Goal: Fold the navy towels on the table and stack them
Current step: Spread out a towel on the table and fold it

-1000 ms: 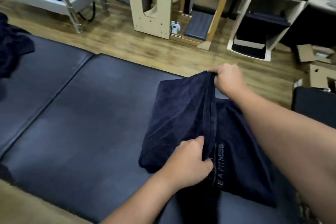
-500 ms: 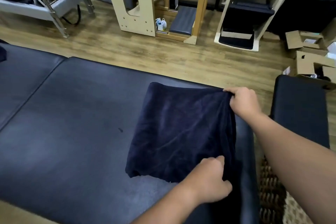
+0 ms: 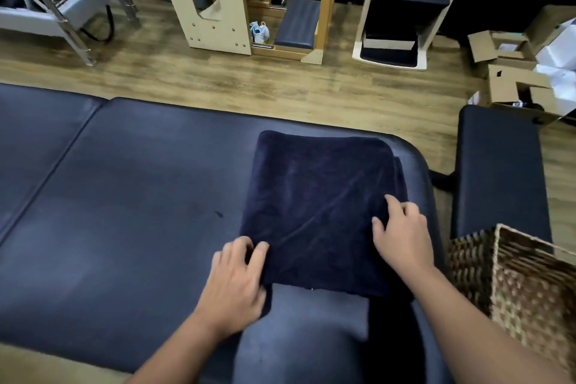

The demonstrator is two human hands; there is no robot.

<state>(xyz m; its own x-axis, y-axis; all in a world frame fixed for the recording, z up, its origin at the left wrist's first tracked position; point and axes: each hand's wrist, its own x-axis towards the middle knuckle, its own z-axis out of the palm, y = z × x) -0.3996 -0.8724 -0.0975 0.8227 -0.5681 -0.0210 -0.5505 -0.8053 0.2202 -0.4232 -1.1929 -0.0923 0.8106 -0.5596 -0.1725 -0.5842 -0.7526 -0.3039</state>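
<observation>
Hands rest on a folded towel (image 3: 321, 212) at the padded table's (image 3: 131, 227) right end: the left hand (image 3: 238, 282) pinches its near left corner, the right hand (image 3: 402, 237) presses flat, fingers spread, on its right side. Soft navy terry, roughly square, faintly creased, it lies on smooth dark vinyl.

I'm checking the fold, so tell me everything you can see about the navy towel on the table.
The navy towel looks like soft terry, folded into a rough rectangle with diagonal creases, lying flat near the padded table's right end. The left hand touches its near left corner; the right hand rests with spread fingers on its right side.
</observation>
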